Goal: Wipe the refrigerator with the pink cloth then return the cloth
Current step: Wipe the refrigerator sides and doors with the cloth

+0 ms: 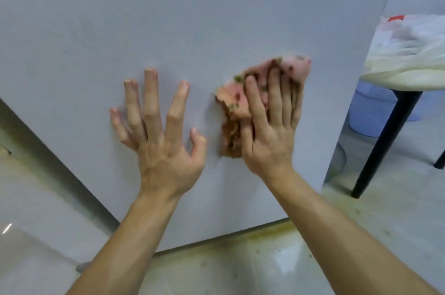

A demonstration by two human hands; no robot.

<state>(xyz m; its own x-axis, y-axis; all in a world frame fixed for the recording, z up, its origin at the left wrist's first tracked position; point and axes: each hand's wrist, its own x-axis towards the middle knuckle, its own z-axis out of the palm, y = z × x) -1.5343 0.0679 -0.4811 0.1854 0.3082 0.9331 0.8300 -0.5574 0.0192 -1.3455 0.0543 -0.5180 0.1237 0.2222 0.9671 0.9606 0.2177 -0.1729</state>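
Note:
The white refrigerator door (168,29) fills most of the view. My right hand (269,131) lies flat on the pink cloth (236,102), a crumpled rag with dark spots, and presses it against the door with straight fingers. The cloth sticks out above and to the left of my fingers. My left hand (163,140) rests on the bare door just left of the cloth, fingers spread and straight, holding nothing.
To the right of the refrigerator stands a table with a black leg (385,140), with white plastic bags (409,54) on top. A light blue bin (375,111) sits under it. A pale tiled floor (265,265) with yellowish stains lies below the door.

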